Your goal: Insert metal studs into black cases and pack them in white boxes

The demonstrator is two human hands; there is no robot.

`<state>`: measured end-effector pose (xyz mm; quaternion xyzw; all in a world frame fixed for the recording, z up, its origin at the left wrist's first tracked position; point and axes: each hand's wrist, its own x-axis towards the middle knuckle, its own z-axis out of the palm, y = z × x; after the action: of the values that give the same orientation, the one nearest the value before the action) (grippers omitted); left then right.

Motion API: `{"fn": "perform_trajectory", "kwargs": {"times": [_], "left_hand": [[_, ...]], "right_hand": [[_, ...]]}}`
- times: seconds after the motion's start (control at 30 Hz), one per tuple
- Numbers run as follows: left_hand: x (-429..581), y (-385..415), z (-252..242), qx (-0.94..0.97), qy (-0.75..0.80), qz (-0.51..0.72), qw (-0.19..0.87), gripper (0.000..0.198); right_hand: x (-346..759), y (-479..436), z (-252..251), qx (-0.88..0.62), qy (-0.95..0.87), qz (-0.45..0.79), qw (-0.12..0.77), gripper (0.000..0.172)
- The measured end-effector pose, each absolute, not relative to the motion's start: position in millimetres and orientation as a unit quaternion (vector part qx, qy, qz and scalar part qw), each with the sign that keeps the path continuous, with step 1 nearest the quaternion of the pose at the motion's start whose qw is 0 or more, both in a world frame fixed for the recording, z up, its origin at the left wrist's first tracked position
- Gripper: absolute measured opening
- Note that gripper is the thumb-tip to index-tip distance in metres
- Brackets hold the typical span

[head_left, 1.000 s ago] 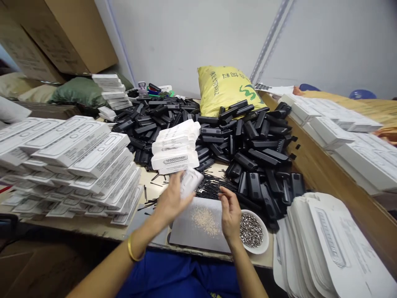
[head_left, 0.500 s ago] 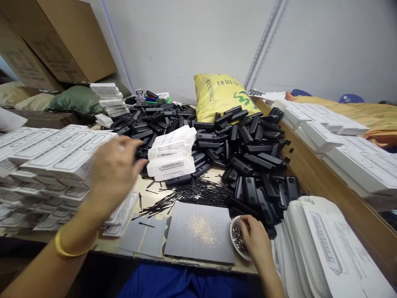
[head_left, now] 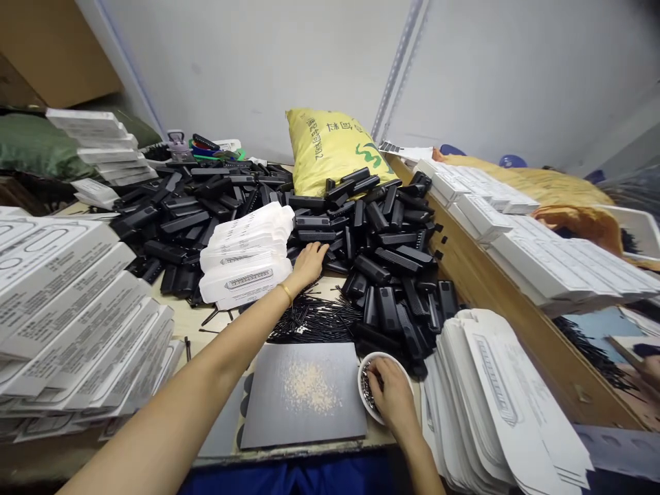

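Note:
My left hand [head_left: 309, 263] reaches forward to the near edge of a heap of black ridged plastic cases [head_left: 313, 223], fingers stretched out over the cases; its fingertips are partly lost against them. Beside it lies a fanned stack of white printed cartons [head_left: 245, 278]. Loose thin black sticks [head_left: 314, 320] are spread just below that wrist. My right hand [head_left: 390, 395] dips into a white bowl [head_left: 384, 356] of small shiny metal pieces [head_left: 367, 390], thumb and fingers drawn together among them. The fingertips are partly hidden, and the pieces are too small to name exactly.
A grey plate [head_left: 304, 430] with pale crumbs lies at the front. White boxes [head_left: 67, 309] are piled at left; flattened cartons [head_left: 502, 385] stand at right. A wooden ledge [head_left: 515, 323] borders the right side. Behind the heap rests a yellow sack [head_left: 330, 148].
My left hand has moved from above the white boxes at left, right and forward to the black cases. My right hand stays at the bowl. The view has turned right.

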<state>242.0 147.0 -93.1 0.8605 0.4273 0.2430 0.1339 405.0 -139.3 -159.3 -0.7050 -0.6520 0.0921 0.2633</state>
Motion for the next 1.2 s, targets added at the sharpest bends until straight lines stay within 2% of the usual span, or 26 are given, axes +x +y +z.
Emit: {"fn": "perform_trajectory", "kwargs": {"times": [0.23,0.47,0.63,0.77,0.87,0.93,1.0,1.1,1.2], "left_hand": [[254,176,-92,0.837,0.407,0.306,0.198,0.029],[228,112,-94,0.723,0.475,0.426,0.264,0.051],[187,47,-88,0.693,0.451,0.388,0.407,0.055],[152,10,-69,0.691,0.479,0.382,0.383,0.039],[145,-10,-60,0.663,0.486,0.398,0.406,0.032],[149,-20,-60,0.577,0.473,0.447,0.494,0.036],[157,-29,-64,0.418,0.439,0.504,0.615,0.038],[166,-39,-69,0.184,0.393,0.528,0.730,0.024],[172,-43,-72,0.067,0.402,0.512,0.756,0.019]], "right_hand": [[397,-138,-162,-0.732,-0.630,0.046,0.253,0.015],[407,-142,-158,-0.708,-0.636,0.138,0.273,0.015],[414,-142,-152,-0.707,-0.625,0.181,0.279,0.016],[414,-146,-144,-0.738,-0.544,0.197,0.347,0.014],[399,-143,-135,-0.721,-0.442,0.252,0.470,0.015],[381,-135,-128,-0.656,-0.381,0.329,0.563,0.018],[360,-125,-122,-0.588,-0.337,0.397,0.619,0.020],[334,-114,-114,-0.549,-0.311,0.445,0.636,0.020],[319,-112,-109,-0.551,-0.317,0.454,0.624,0.018]]}}
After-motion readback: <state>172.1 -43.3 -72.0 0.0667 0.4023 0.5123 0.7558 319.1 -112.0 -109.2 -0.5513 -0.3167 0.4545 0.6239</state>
